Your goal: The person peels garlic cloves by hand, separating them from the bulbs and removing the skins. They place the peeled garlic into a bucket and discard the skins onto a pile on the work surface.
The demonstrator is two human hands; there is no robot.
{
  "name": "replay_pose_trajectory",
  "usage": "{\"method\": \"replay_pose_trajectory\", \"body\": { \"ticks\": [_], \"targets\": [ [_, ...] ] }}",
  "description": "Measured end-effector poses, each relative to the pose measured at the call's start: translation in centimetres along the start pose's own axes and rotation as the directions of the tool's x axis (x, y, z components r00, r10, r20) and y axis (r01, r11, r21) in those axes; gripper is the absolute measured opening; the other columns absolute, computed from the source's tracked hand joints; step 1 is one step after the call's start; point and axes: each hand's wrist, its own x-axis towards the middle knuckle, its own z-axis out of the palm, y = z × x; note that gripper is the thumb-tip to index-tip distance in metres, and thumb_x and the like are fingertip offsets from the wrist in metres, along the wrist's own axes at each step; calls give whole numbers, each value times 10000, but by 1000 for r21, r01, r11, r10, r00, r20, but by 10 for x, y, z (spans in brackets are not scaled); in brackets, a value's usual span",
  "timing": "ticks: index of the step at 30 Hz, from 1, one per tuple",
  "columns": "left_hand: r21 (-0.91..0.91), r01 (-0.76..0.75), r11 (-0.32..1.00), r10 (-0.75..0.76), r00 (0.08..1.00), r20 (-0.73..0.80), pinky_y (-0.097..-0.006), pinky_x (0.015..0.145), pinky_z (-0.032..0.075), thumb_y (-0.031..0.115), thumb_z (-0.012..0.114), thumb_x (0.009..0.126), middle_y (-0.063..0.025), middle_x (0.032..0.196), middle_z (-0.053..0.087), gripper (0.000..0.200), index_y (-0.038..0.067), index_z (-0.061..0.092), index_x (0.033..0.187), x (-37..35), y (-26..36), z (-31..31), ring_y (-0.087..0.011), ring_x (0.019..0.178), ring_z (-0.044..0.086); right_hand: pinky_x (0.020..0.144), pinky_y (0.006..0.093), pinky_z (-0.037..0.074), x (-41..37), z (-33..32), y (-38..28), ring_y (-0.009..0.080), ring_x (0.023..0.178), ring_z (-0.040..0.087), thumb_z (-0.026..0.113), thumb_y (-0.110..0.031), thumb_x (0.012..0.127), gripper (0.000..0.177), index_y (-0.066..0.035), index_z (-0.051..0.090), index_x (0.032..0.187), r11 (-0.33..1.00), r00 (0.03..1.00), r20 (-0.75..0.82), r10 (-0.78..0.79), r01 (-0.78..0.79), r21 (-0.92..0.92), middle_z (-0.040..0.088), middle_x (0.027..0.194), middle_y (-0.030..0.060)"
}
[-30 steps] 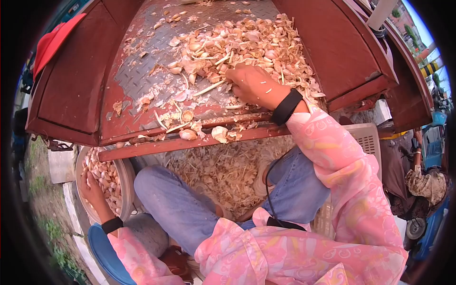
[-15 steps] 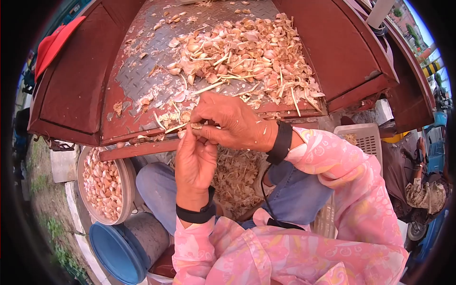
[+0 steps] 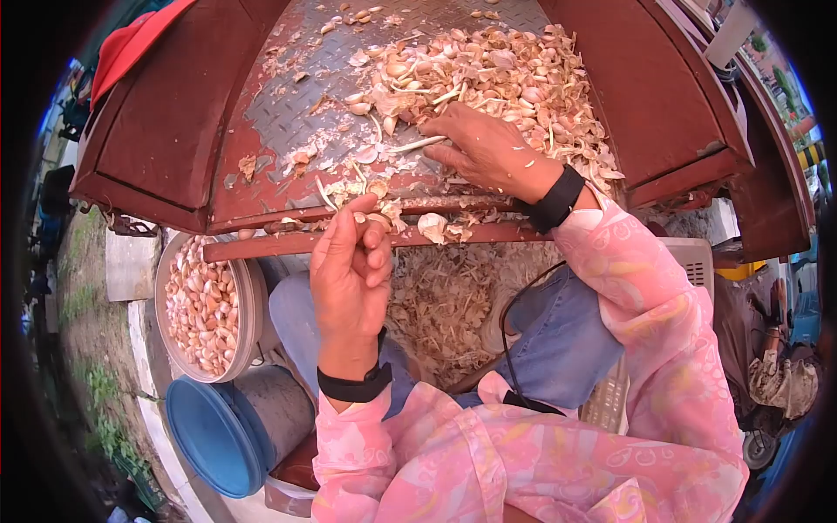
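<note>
My left hand (image 3: pixel 351 266) is half curled at the near edge of the red-brown metal surface. A small pale garlic clove (image 3: pixel 360 219) shows at its thumb and fingertips, partly hidden. My right hand (image 3: pixel 493 152) reaches palm down over the near side of a heap of garlic cloves and skins (image 3: pixel 532 91). Its fingers stretch left into the cloves, and the fingertips are partly covered. Just below them lies a pale garlic stem (image 3: pixel 417 145). Loose skins (image 3: pixel 432 228) lie along the front ledge (image 3: pixel 288 246).
A round tub of garlic cloves (image 3: pixel 202 305) stands at lower left, beside a grey bucket with a blue rim (image 3: pixel 218 436). Peeled skins and stems (image 3: pixel 445 322) fill the space between my knees. Red-brown side panels (image 3: pixel 654 96) flank the surface. A pale plastic crate (image 3: pixel 693 257) stands at right.
My hands have parted. The right hand has moved up and away into the garlic heap, while the left stays near the front edge with its fingers curled. The view has shifted slightly.
</note>
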Motion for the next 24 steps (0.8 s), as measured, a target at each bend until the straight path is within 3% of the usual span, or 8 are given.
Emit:
{"method": "replay_pose_trajectory", "body": {
  "ticks": [3, 6, 8, 10, 13, 15, 19, 24],
  "targets": [
    [539, -322, 778, 468, 870, -155, -134, 467, 322, 188, 471, 926, -10, 716, 471, 261, -14, 537, 1078, -6, 56, -31, -41, 588, 417, 719, 409, 447, 22, 5, 22, 318, 857, 551, 547, -198, 832, 266, -94, 552, 1077, 998, 995, -104, -11, 3, -68, 516, 963, 130],
    [963, -185, 194, 747, 664, -23, -209, 641, 424, 178, 500, 902, -43, 841, 557, 266, -19, 570, 1067, -8, 131, -126, -112, 693, 517, 734, 408, 452, 31, 12, 11, 318, 875, 551, 559, -141, 800, 294, -98, 548, 1091, 998, 999, 35, 7, -5, -56, 513, 989, 133],
    [996, -69, -58, 763, 641, 89, -247, 708, 446, 180, 511, 893, -57, 893, 577, 278, -25, 572, 1072, -18, 173, -184, -147, 745, 553, 750, 399, 457, 32, 24, 7, 315, 894, 554, 568, -93, 765, 319, -108, 561, 1084, 988, 987, 102, -123, 132, -76, 522, 1013, 138],
    [713, 283, -641, 639, 712, 292, -284, 783, 443, 175, 526, 878, -86, 966, 586, 289, -47, 573, 1057, -27, 191, -202, -199, 861, 578, 753, 395, 458, 28, 25, 2, 311, 896, 556, 563, -93, 767, 307, -105, 566, 1074, 986, 982, 93, -161, 165, -33, 525, 1018, 130],
    [905, -38, -424, 669, 660, 341, -272, 747, 453, 169, 536, 870, -106, 996, 587, 269, -45, 584, 1025, -7, 164, -138, -196, 837, 592, 736, 390, 458, 21, 11, -6, 299, 880, 563, 558, -106, 773, 274, -93, 574, 1047, 990, 985, 100, -141, 138, 36, 540, 991, 115],
    [988, -155, -14, 528, 838, 138, -280, 704, 462, 169, 550, 861, -120, 967, 604, 253, -34, 593, 1006, 20, 120, -56, -191, 789, 598, 702, 388, 456, 23, 8, 2, 296, 855, 566, 550, -121, 782, 244, -89, 577, 1022, 999, 998, 34, -46, 46, -5, 559, 913, 108],
    [829, -368, -420, 294, 809, 509, -377, 665, 473, 154, 578, 788, -186, 844, 619, 220, -2, 609, 940, 108, 39, 9, -301, 743, 608, 677, 387, 454, 28, 9, 8, 305, 804, 568, 538, -135, 788, 143, -70, 588, 905, 999, 999, 43, 30, -31, 31, 578, 804, 113],
    [768, -284, -574, 125, 897, 425, -470, 677, 449, 126, 531, 774, -214, 828, 598, 138, 25, 585, 851, 163, 4, 14, -399, 794, 568, 677, 398, 460, 18, 12, 7, 317, 776, 575, 556, -133, 763, 134, -57, 576, 871, 998, 998, 0, -55, 55, 29, 582, 811, 126]
  ]
}}
